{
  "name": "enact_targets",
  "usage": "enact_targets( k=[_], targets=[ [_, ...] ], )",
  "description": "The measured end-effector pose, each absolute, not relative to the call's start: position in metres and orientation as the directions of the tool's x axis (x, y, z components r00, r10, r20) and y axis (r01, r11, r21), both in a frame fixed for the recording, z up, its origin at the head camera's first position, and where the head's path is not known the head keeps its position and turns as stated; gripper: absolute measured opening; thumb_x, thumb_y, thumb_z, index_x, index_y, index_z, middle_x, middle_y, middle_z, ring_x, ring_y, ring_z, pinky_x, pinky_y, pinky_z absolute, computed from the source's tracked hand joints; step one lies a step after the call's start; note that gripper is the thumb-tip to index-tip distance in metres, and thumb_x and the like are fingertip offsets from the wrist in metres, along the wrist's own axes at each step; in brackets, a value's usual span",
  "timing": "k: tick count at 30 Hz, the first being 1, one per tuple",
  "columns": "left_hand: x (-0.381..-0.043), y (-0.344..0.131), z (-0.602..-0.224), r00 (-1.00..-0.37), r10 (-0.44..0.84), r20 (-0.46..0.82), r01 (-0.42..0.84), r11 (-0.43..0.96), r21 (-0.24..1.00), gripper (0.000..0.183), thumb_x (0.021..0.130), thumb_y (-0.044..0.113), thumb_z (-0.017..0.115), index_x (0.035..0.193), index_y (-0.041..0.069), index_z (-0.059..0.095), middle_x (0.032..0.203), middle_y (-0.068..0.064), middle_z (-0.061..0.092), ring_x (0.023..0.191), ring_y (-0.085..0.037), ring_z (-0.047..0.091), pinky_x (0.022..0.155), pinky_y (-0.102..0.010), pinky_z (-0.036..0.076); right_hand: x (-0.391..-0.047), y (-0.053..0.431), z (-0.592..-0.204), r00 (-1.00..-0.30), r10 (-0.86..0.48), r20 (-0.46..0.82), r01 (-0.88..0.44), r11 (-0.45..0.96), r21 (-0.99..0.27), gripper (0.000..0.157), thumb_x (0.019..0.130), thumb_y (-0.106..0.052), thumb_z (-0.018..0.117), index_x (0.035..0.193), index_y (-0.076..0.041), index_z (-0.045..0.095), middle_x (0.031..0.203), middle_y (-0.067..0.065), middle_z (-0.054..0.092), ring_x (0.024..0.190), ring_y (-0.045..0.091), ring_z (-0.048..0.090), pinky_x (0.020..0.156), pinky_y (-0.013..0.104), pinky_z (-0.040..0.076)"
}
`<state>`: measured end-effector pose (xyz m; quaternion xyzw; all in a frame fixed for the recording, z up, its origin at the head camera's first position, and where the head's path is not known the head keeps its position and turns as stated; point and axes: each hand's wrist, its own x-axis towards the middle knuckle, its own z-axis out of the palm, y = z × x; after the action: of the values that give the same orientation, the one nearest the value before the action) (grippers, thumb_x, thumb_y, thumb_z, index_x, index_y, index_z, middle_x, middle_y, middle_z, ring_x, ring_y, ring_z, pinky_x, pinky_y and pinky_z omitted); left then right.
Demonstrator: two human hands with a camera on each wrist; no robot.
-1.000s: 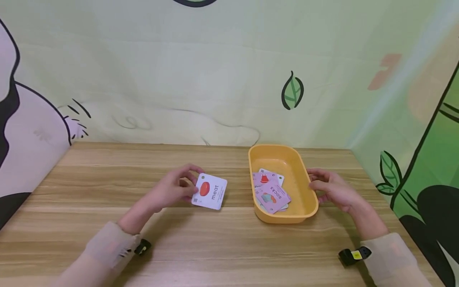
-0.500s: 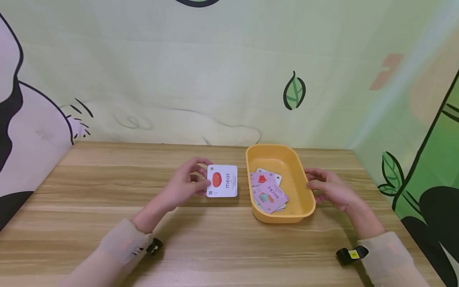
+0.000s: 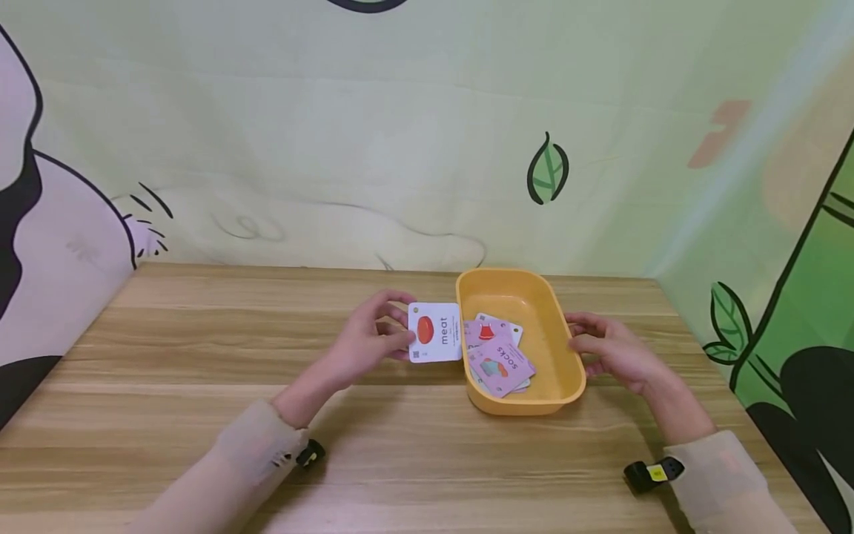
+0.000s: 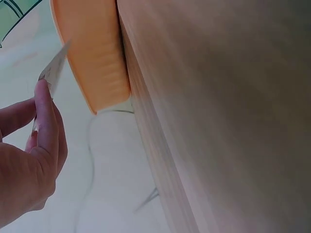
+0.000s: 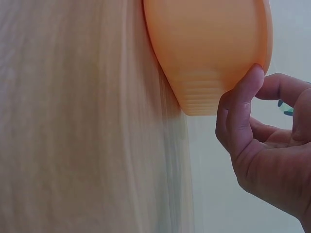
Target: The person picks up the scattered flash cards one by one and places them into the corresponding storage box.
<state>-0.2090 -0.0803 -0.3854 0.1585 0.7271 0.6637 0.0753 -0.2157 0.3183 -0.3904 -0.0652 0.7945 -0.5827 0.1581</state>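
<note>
My left hand (image 3: 376, 335) pinches a white flashcard (image 3: 435, 332) by its left edge, between thumb and fingers. The card shows a red oval picture and the word "meat". It is held above the table, its far edge overlapping the left rim of a yellow plastic basket (image 3: 563, 386) in the head view. Inside the basket lie several cards, the topmost a pink socks card (image 3: 502, 366). My right hand (image 3: 617, 354) holds the basket's right rim; in the right wrist view the fingertips (image 5: 252, 77) meet the outer wall just under the rim.
The basket stands on a wood-grain table (image 3: 400, 467), towards its back right. Behind the table rises a pale green wall covering (image 3: 300, 148) with printed leaves and cartoon figures. A black strap device (image 3: 654, 475) sits at the right wrist.
My left hand has moved right with the meat card, straightening it from a tilt and bringing it to the basket's left rim. The right hand has stayed at the basket's right side.
</note>
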Motion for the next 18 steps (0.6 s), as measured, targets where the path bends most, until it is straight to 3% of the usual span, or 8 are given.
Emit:
enact_targets(
  k=[11, 18],
  targets=[
    [-0.216, -0.078, -0.377, -0.956, 0.288, 0.058, 0.08, 0.063, 0.995, 0.05, 0.092, -0.011, 0.066, 0.138, 0.003, 0.052, 0.11, -0.021, 0.054, 0.09, -0.032, 0.066, 0.078, -0.055, 0.06, -0.215, 0.318, -0.39, -0.942, -0.284, -0.178, 0.086, 0.31, -0.947, 0.066, 0.097, -0.004, 0.058, 0.154, 0.012, 0.028, 0.133, 0.029, 0.042, 0.098, 0.019, 0.062, 0.064, 0.032, 0.061],
    [-0.22, -0.074, -0.372, -0.966, 0.259, 0.024, 0.035, 0.037, 0.999, 0.051, 0.09, -0.013, 0.067, 0.137, 0.001, 0.052, 0.11, -0.022, 0.055, 0.089, -0.031, 0.066, 0.074, -0.047, 0.062, -0.215, 0.317, -0.389, -0.939, -0.297, -0.175, 0.08, 0.307, -0.948, 0.066, 0.097, -0.004, 0.057, 0.153, 0.013, 0.027, 0.134, 0.029, 0.043, 0.098, 0.018, 0.062, 0.065, 0.032, 0.06]
  ],
)
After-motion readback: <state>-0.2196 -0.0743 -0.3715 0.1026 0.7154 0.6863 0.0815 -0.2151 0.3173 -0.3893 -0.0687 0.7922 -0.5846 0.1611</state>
